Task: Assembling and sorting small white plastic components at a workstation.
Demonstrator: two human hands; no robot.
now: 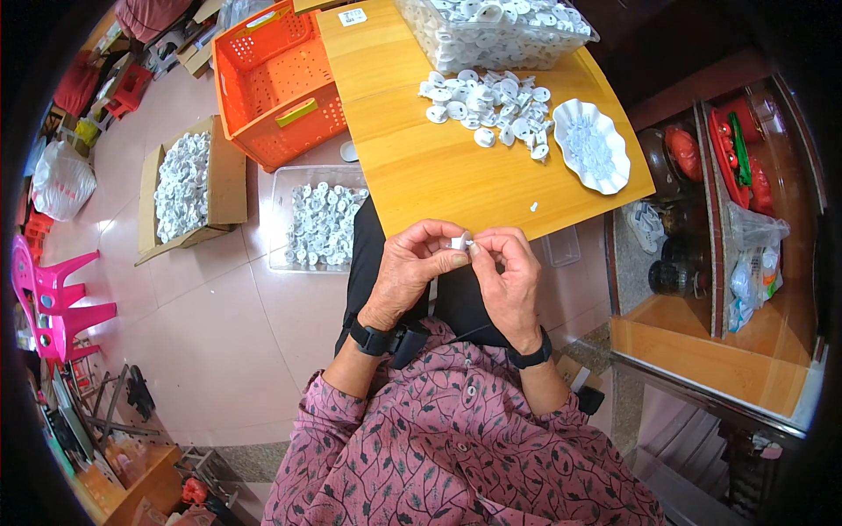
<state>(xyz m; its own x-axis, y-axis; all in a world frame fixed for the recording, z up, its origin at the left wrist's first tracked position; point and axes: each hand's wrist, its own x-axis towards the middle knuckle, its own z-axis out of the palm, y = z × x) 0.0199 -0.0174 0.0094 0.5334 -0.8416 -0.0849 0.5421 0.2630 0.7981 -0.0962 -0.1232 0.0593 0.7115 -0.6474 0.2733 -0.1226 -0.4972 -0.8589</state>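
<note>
Over my lap, at the near edge of the wooden table [395, 131], both hands meet. Between thumb and fingers my left hand [412, 263] pinches a small white plastic part [459, 243]. My right hand [509, 272] is closed at the part's right side, its fingertips on a tiny piece that I cannot make out. Farther up the table lies a loose pile of round white plastic parts [487, 105]. Right of it stands a white scalloped dish [616, 167] with small clear pieces in it. One tiny white piece [533, 207] lies alone near the edge.
A clear bin [500, 57] heaped with white parts stands at the table's back. Left on the floor are an orange crate [285, 131], a cardboard box [230, 175] and a clear tray [281, 206] of white parts. A pink stool [66, 294] stands far left, shelves [715, 219] right.
</note>
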